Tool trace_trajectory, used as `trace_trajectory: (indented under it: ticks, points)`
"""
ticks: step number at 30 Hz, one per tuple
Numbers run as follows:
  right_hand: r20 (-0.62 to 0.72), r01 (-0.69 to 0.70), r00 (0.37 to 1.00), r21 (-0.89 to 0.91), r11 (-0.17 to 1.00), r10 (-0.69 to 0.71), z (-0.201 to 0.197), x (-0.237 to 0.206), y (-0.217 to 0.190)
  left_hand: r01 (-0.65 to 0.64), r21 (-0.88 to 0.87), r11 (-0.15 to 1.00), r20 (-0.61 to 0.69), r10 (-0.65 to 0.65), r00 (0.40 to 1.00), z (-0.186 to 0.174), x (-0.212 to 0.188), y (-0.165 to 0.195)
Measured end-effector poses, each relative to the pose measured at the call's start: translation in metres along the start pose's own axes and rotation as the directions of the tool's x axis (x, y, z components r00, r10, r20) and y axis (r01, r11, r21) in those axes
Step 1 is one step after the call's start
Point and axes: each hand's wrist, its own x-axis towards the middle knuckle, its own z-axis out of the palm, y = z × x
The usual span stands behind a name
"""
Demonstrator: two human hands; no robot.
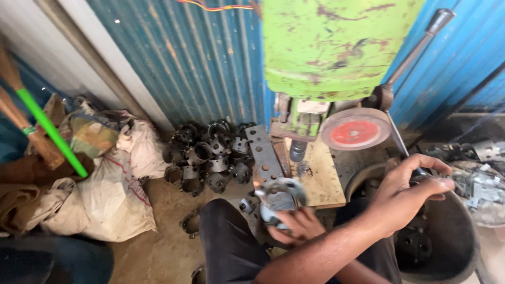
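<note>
My left hand (297, 223) holds a round grey metal part (279, 197) with holes, blurred, just in front of the wooden work plate (321, 176) of a green press machine (331, 47). My right hand (407, 192) is closed around the lower end of the machine's long lever handle (415, 52), over a dark bucket (452, 247). The press punch (297, 150) hangs above the plate, behind the part. A red and white wheel (356, 129) sits on the machine's right side.
A heap of dark metal ring parts (208, 155) lies on the floor against the blue corrugated wall. A flat perforated metal strip (263, 152) leans beside the plate. White sacks (113, 179) and a green-handled broom (47, 129) lie left. Bright metal scraps (481, 186) pile at right.
</note>
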Motion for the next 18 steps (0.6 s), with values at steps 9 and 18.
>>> trace_trajectory:
  ticks: [9,18]
  points:
    - [0.074,-0.226,0.97,-0.084,0.971,0.232,0.041,0.096,-0.017,0.017,0.098,0.995,-0.023,-0.015,1.0,-0.01,0.0,0.003]
    - [0.009,-0.416,0.907,-0.147,0.897,0.422,0.05,0.112,-0.017,-0.015,0.318,0.948,0.061,-0.005,0.998,-0.035,-0.003,-0.012]
